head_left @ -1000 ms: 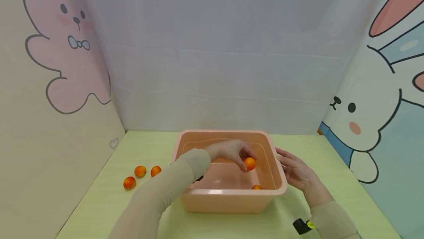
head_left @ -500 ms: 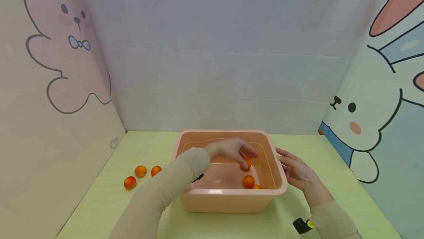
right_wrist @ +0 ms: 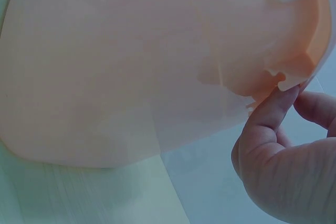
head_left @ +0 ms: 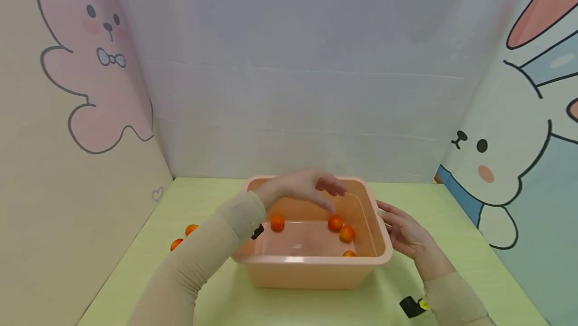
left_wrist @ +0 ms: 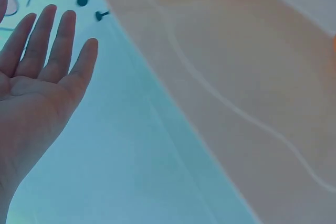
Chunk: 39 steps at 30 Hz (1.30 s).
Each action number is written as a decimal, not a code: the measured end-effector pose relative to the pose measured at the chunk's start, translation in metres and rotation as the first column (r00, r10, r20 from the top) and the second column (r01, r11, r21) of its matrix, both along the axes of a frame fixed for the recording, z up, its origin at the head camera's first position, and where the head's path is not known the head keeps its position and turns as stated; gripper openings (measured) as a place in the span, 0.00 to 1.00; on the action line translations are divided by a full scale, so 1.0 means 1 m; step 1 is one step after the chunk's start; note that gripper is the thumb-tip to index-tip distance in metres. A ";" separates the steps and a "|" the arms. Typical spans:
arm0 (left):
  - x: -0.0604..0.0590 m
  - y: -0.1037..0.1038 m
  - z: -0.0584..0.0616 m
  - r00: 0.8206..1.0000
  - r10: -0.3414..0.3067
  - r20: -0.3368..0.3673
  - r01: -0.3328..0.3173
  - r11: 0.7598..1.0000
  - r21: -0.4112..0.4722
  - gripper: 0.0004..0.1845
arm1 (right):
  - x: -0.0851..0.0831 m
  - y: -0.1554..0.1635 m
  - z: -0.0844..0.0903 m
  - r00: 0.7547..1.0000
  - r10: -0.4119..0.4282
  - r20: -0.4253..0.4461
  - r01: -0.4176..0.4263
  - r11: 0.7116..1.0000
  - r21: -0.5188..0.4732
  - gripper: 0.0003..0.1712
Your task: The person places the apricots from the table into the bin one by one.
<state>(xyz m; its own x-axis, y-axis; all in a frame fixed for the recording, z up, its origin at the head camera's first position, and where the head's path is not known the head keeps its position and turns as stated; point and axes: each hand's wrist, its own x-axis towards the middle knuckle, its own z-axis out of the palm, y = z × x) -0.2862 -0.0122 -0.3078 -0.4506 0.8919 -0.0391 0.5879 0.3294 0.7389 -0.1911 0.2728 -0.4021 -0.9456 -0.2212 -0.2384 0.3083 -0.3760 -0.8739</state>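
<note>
A pink plastic basin (head_left: 311, 271) stands on the table, with several small round orange fruits inside. One fruit (head_left: 277, 222) lies on the left side of its floor; others (head_left: 346, 233) are grouped toward the right. Above the basin my left hand (head_left: 304, 185) hovers palm down, holding nothing. Its fingers look spread and loosely straight in the left wrist view (left_wrist: 42, 77). At the basin's right rim my right hand (head_left: 406, 233) grips the edge. The right wrist view shows the thumb and curled fingers (right_wrist: 265, 114) meeting the rim.
Left of the basin, two more orange fruits (head_left: 191, 228) show partly behind the left sleeve (head_left: 203, 251). A black object with a yellow part (head_left: 412, 307) is by the right sleeve. Cartoon-printed sheets (head_left: 289, 80) stand around the pale green table (head_left: 217, 301).
My left hand has let go of a fruit inside the basin, then risen and moved left. The fruits in the basin have rolled apart. My right hand stays at the rim.
</note>
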 end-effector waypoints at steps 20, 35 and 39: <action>0.004 -0.126 0.018 0.962 0.269 0.036 -0.271 0.938 0.215 0.30 | 0.000 0.002 -0.002 0.999 0.020 -0.032 -0.021 0.999 -0.043 0.18; 0.020 -0.235 -0.061 0.803 0.590 0.085 -0.584 0.748 0.316 0.29 | 0.000 -0.002 -0.002 0.999 0.033 -0.024 -0.034 0.999 -0.035 0.18; 0.028 -0.259 -0.087 0.754 0.646 0.117 -0.641 0.687 0.341 0.29 | -0.001 -0.001 -0.003 0.999 0.037 -0.031 -0.038 0.999 -0.030 0.18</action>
<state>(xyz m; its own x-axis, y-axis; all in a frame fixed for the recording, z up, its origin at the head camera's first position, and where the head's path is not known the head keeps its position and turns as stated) -0.2583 -0.2711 -0.3948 -0.9174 0.3348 0.2151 0.3357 0.3606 0.8702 -0.1917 0.2718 -0.4047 -0.9431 -0.2638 -0.2023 0.2964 -0.3915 -0.8711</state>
